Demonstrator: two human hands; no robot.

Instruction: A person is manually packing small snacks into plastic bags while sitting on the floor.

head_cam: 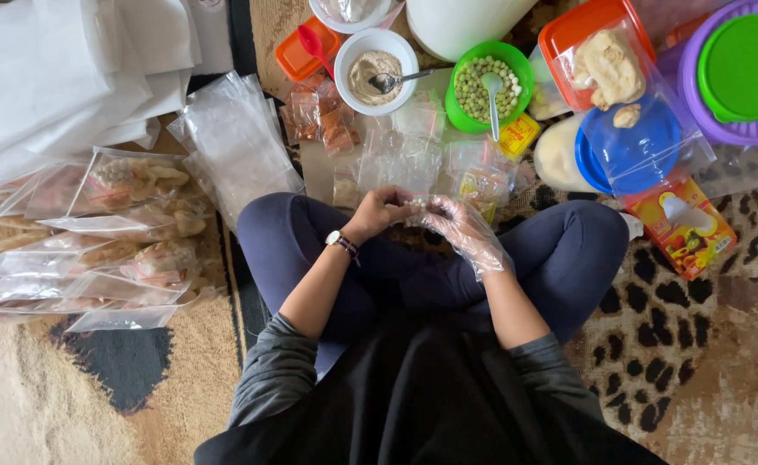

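I sit cross-legged on a patterned carpet. My left hand (379, 212), bare with a wristwatch, and my right hand (461, 231), in a clear plastic glove, meet over my lap and together pinch a small clear plastic packet (415, 207) with pale bits in it. Just beyond my hands lie several small clear packets (413, 159). Further out stand a white bowl of beige powder (375, 62) with a metal spoon and a green bowl of pale green peas (487, 86) with a white spoon.
Filled clear bags of crackers (129, 224) lie piled at my left beside empty bags (232, 142) and white paper. At the right are an orange container (594, 52), a blue lid (629, 142), a purple tub with a green lid (741, 69) and a red-orange packet (685, 226).
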